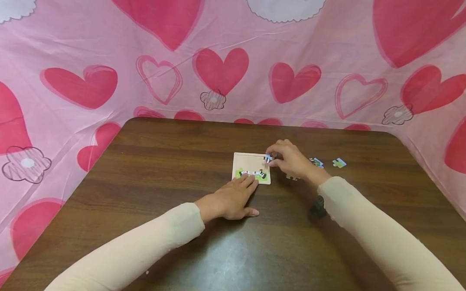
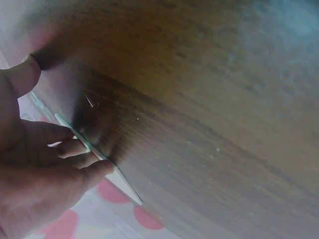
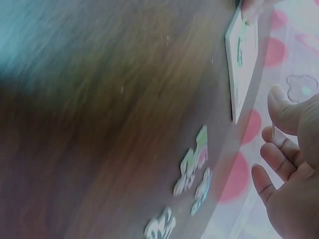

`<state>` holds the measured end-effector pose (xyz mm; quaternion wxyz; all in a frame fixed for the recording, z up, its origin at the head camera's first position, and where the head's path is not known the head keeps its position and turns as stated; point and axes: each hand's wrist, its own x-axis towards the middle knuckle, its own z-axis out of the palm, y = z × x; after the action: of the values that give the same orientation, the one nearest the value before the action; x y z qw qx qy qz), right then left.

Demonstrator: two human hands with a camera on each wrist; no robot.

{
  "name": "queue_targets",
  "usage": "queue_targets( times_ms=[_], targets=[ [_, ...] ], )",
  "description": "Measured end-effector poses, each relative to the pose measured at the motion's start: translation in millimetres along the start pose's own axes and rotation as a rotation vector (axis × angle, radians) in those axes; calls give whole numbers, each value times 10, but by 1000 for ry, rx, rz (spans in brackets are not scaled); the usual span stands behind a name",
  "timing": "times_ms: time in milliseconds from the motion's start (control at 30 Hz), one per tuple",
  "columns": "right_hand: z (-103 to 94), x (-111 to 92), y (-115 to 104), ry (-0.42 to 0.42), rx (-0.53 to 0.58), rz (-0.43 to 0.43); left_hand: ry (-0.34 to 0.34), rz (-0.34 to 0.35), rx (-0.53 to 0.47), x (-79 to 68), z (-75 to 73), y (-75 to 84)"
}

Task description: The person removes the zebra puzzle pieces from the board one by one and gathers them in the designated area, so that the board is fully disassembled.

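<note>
A square wooden puzzle board (image 1: 245, 161) lies on the table, its lower part filled with green pieces (image 1: 253, 174) bearing black-and-white stripes. My left hand (image 1: 234, 200) rests with fairly straight fingers on the board's near edge; the left wrist view shows its fingertips along the board's rim (image 2: 127, 186). Above the board's upper right corner, my right hand (image 1: 291, 159) pinches a striped puzzle piece (image 1: 267, 158) between thumb and forefinger. In the right wrist view only a thin edge of that puzzle piece (image 3: 273, 130) shows.
Loose puzzle pieces lie right of the board: a blue-and-green piece (image 1: 339, 162), others (image 1: 316, 162) partly behind the right wrist, and one (image 1: 293, 177) under that hand. A small black device (image 1: 319, 207) sits at the right wrist. Pink heart-patterned cloth (image 1: 220, 71) hangs behind the table.
</note>
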<state>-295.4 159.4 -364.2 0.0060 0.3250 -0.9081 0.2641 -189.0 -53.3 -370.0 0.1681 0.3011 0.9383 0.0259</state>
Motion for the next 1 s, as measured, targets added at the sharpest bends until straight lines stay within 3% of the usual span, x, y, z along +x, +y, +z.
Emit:
queue_targets(
  times_ms=[467, 1000],
  targets=[
    [-212, -257, 320, 69, -7, 34, 14, 2, 16, 9, 17, -6],
    [-508, -836, 701, 127, -79, 98, 15, 9, 21, 15, 21, 9]
  ],
)
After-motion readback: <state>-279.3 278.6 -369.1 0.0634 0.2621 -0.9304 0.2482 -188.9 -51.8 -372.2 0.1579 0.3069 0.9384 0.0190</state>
